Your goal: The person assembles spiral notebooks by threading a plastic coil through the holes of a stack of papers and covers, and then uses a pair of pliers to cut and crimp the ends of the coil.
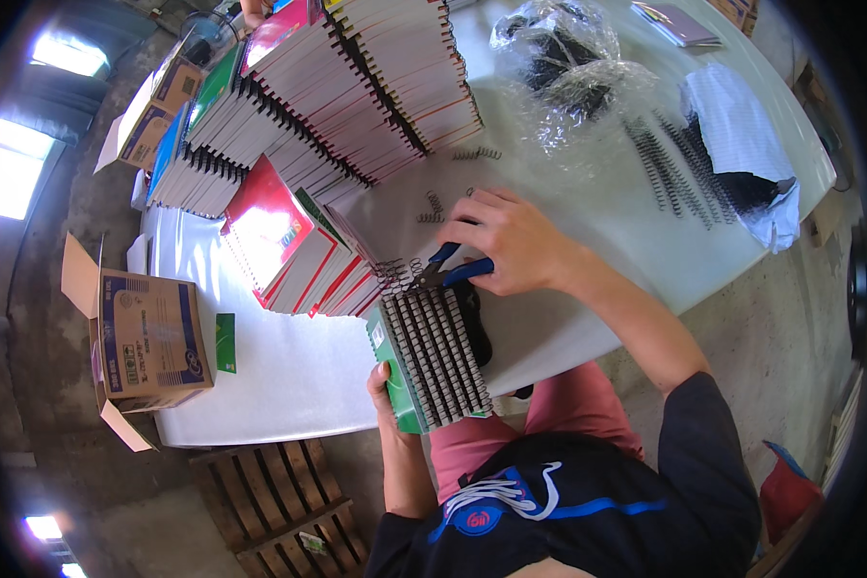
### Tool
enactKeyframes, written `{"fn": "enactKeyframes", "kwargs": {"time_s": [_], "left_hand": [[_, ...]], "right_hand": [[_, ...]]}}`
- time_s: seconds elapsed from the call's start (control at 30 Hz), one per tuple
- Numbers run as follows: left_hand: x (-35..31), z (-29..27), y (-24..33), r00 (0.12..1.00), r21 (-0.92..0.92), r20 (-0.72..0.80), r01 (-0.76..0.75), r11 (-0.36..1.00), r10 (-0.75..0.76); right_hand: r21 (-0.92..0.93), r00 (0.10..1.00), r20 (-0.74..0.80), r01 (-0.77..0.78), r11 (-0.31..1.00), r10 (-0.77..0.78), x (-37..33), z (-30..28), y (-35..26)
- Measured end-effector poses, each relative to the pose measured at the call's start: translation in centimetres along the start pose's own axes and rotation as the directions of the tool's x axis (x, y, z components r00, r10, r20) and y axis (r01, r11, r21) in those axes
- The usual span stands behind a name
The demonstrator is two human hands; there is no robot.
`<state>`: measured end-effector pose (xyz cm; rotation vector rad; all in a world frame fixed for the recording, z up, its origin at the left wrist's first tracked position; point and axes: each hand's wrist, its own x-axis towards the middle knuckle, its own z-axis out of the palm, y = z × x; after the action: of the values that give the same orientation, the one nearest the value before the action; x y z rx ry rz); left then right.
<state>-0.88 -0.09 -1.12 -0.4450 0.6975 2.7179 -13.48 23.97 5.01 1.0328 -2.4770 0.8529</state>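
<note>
My left hand [383, 390] grips a stack of spiral notebooks [433, 352] from its left side, the thumb on a green cover. The black spiral spines of the stack face up, over the table's near edge. My right hand [511, 241] is closed around the blue-handled pliers [445, 267]. The pliers' jaws sit by the far end of the spines. Small cut coil pieces [432, 208] lie on the table just beyond. A black object [474, 328], partly hidden, is right of the stack. Red-covered notebooks [294, 250] lean in a pile to the left.
Tall stacks of spiral notebooks [347, 96] fill the far left of the table [289, 376]. Black wire coils [669, 173] and clear plastic wrap [559, 77] lie at right. An open cardboard box [154, 328] stands left, near a green card [225, 342]. Another person's hand [255, 12] shows behind the stacks.
</note>
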Motion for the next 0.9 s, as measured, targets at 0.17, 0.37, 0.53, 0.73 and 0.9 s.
{"fn": "enactKeyframes", "kwargs": {"time_s": [0.17,0.37,0.53,0.73,0.9], "left_hand": [[0.0,-0.2,0.1,1.000,-0.006,0.001,0.012,1.000,-0.012],[0.1,-0.3,0.1,1.000,-0.006,0.020,0.006,1.000,-0.006],[0.1,0.2,0.0,1.000,-0.009,0.020,0.014,1.000,-0.014],[-0.1,-0.3,0.0,0.999,0.010,-0.030,0.017,1.000,-0.017],[-0.1,-0.6,-0.1,0.999,0.004,-0.025,0.026,1.000,-0.026]], "right_hand": [[0.020,0.999,0.039,-0.024,1.000,0.023,-0.7,0.7,0.5],[0.057,0.997,-0.026,-0.067,0.996,0.069,-0.7,-0.7,0.2],[0.004,0.997,-0.081,0.001,1.000,0.000,0.0,-0.9,-0.1],[0.016,0.999,-0.022,0.038,0.999,-0.038,0.4,-0.5,-0.7],[0.061,1.000,0.013,0.024,0.998,-0.025,0.2,-0.3,-0.5]]}}
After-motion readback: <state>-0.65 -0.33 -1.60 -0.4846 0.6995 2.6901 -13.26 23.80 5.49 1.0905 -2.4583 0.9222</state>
